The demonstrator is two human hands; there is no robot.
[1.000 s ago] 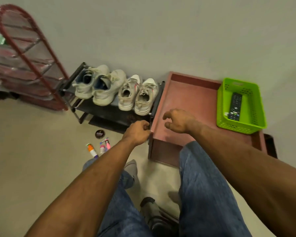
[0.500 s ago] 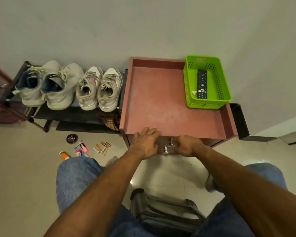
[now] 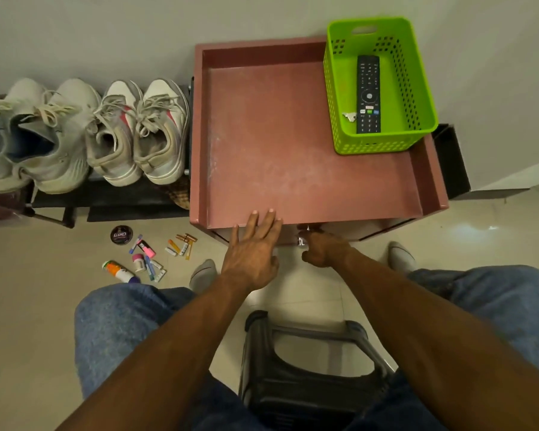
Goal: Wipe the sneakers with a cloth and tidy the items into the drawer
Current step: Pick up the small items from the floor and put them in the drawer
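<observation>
A reddish-brown cabinet (image 3: pixel 293 169) with a raised rim stands against the wall; its drawer front faces me, with a metal handle (image 3: pixel 302 241) at the middle. My left hand (image 3: pixel 252 253) lies flat, fingers straight, on the cabinet's front edge. My right hand (image 3: pixel 322 248) has its fingers curled at the drawer handle. Two pairs of pale sneakers (image 3: pixel 137 132) sit on a low black rack (image 3: pixel 106 200) to the left. Several small items (image 3: pixel 150 253) and a round black tin (image 3: pixel 121 234) lie on the floor below the rack. No cloth shows clearly.
A green basket (image 3: pixel 423 88) holding a black remote (image 3: pixel 368 94) stands on the cabinet's back right corner. A dark plastic stool (image 3: pixel 308 368) is between my knees. A black box (image 3: pixel 451 163) sits right of the cabinet. Beige tiled floor all around.
The view has swung right and closer over the cabinet. My left hand went from curled at the drawer front to flat on the top edge; my right hand stays at the handle.
</observation>
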